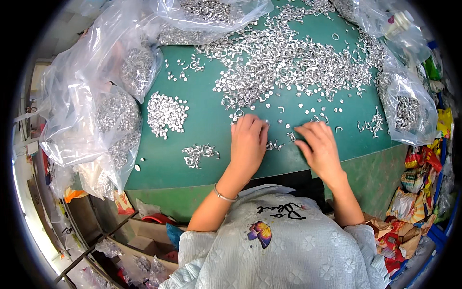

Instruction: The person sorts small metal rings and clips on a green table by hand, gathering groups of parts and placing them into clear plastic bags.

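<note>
My left hand (248, 144) rests low over the green tabletop, its fingers bent down and close together. A small ring-like metal piece (239, 113) lies at its fingertips; whatever is under the fingers is hidden. To the right, my right hand (319, 150) has thumb and forefinger apart, with a small silver piece (291, 137) just beside their tips. Between the hands sits a little cluster of curved silver pieces (273, 145). Left of my left hand are a small heap of curved silver pieces (199, 154) and a pile of small flower-shaped silver pieces (166, 114).
A broad spread of mixed silver pieces (288, 62) covers the far part of the green table (192, 176). Clear plastic bags of pieces stand at the left (118, 120), back (207, 12) and right (409, 108). Colourful packets (414, 192) are stacked at the right, below table level.
</note>
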Available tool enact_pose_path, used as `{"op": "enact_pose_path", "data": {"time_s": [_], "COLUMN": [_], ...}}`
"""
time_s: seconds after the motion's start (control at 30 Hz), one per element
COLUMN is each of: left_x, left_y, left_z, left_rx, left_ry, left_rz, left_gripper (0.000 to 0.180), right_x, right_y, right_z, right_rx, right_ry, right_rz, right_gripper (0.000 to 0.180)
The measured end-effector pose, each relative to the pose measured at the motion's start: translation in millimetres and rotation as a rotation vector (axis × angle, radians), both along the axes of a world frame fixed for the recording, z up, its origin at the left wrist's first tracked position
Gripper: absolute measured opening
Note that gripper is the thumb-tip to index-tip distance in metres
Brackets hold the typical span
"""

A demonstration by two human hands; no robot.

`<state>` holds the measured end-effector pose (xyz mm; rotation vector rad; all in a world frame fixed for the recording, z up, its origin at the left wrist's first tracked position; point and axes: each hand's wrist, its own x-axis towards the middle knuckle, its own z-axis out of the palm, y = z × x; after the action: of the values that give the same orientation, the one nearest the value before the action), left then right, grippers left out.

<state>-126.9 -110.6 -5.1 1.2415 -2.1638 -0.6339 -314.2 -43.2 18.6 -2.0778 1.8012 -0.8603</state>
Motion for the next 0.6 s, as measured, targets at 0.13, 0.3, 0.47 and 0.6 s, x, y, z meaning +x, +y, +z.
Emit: {"op": "enact_pose_path", "data": {"time_s": [0.13,0.3,0.47,0.6], "left_x": [21,20,13,16], "left_y": [27,39,40,37], "left_z": [12,11,24,11], "left_rx": [0.071,0.095,0.034,0.125], "left_ry": [-0.019,0.088,-0.067,0.046], "left_rz": [0.002,0.042,-0.078,-0.075], "left_gripper": [0.016,0.025,0.033,0.034], "right_x": [1,1,11,21], "right_y": [3,5,3,0], "right_z": [-2,-7,6,-5], "right_rx": [0.052,0.036,0.092,0.056], "right_ry": [0.003,-0.003,-0.015,0.027], "right_rz": [0.059,0.034,0.022,0.182], "right_gripper": [0.020,0.024,0.030,0.037]}}
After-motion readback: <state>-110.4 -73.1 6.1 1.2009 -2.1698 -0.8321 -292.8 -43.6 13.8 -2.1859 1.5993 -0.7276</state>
